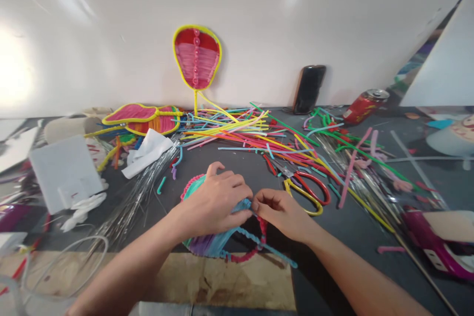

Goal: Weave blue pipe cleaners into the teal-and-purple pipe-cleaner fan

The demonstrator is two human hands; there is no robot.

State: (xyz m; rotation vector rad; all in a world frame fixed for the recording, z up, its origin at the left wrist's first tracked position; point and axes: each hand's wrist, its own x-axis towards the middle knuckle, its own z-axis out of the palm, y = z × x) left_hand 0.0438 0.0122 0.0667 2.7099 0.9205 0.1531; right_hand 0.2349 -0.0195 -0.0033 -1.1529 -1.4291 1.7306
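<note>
Head view: at a weave (213, 243) on the bench (207, 158), left hand (225, 200) and right hand (274, 207) together.

Palm down over the weave with the left hand, clasping blue strands (242, 206) between thumb and fingers near its right side. Just beside, pinching with thumb and fingertips of the right hand; cannot tell whether on strand or red rim (263, 229). Directly beneath the left hand, so nearer to it; down and leftward from the right. Too covered to tell the weave's long axis. Across the rim with the loose end (281, 253), slanting down rightward toward the right forearm (333, 256).
</note>
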